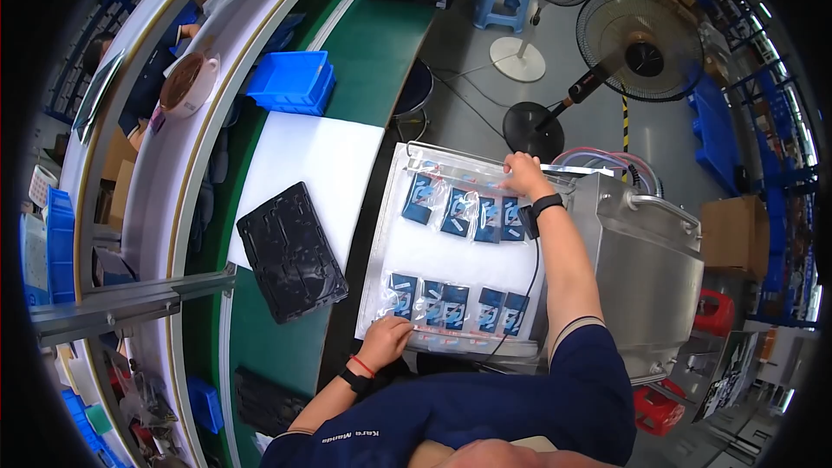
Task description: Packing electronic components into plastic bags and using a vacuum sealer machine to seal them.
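Observation:
Two rows of dark blue packs in clear plastic bags lie on the white bed of a steel machine, which looks like a vacuum sealer [451, 258]. My right hand [525, 177] reaches over the far row, its fingers bent together at the top edge of the rightmost clear plastic bag [513, 218]. My left hand [386, 342] is at the bed's near left corner, fingers curled beside the leftmost bag of the near row [401, 296]. What its fingertips grip, if anything, is hidden.
The machine's steel lid [646, 264] stands raised at right. A thin black cable [535, 282] crosses the bed. On the green bench to the left are a black plastic tray [292, 251], a white sheet [299, 152] and a blue bin [293, 82]. A floor fan [641, 56] stands beyond.

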Demonstrator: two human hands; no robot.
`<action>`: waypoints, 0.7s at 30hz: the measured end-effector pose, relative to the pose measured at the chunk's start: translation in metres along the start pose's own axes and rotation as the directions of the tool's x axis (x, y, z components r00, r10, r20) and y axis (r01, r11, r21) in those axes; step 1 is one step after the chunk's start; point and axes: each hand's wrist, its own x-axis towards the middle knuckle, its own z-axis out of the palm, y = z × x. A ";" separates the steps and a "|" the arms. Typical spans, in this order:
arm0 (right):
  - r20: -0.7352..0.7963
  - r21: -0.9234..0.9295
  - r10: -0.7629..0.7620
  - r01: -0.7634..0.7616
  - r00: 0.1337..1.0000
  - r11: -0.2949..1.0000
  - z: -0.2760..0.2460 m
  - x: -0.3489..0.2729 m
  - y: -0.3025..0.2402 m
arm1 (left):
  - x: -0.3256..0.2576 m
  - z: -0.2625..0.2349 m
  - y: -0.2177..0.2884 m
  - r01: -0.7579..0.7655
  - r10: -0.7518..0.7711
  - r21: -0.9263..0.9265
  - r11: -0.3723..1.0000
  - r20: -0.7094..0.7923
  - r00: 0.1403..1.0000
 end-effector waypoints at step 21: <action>-0.401 -0.081 -0.003 -0.032 0.916 0.996 -0.003 -0.047 0.001 | 0.019 -0.005 0.001 -0.030 0.029 -0.019 0.999 -0.039 0.999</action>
